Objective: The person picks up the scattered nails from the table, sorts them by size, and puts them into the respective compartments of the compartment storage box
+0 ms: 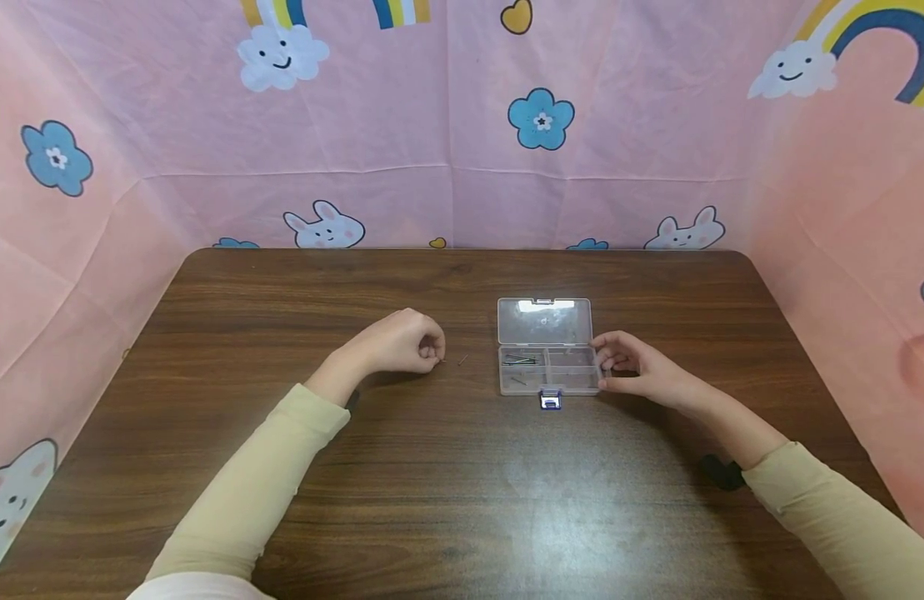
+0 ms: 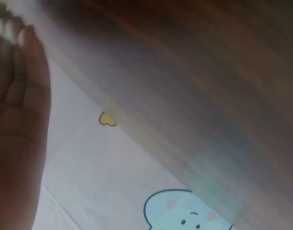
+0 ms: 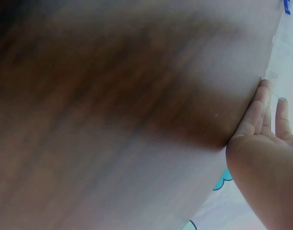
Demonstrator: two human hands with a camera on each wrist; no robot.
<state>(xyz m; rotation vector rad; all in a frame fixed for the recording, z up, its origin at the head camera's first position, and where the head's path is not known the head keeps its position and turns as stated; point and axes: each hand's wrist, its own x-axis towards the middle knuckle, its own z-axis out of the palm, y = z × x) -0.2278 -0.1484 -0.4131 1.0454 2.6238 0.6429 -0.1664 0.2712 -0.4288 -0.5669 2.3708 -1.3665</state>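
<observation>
A clear plastic compartment box (image 1: 571, 392) lies on the table with its lid (image 1: 544, 323) swung back. Dark, thin screws or nails (image 1: 518, 360) are in its back left compartment, and a small brassy one (image 1: 518, 380) is in the front left. My right hand (image 1: 632, 367) holds the box's right end, fingers toward the back and thumb near the front corner. Left of the box, my left hand (image 1: 402, 342) is low over the table, thumb and index finger pinching a tiny thin piece, mostly hidden. Another small screw or nail (image 1: 462, 360) lies just right of those fingertips.
The brown wooden table (image 1: 432, 483) reaches back to a pink patterned cloth (image 1: 447, 125), which also hangs at both sides. A blue-edged latch (image 1: 550, 400) juts from the box's front. Both wrist views show mostly blurred table surface.
</observation>
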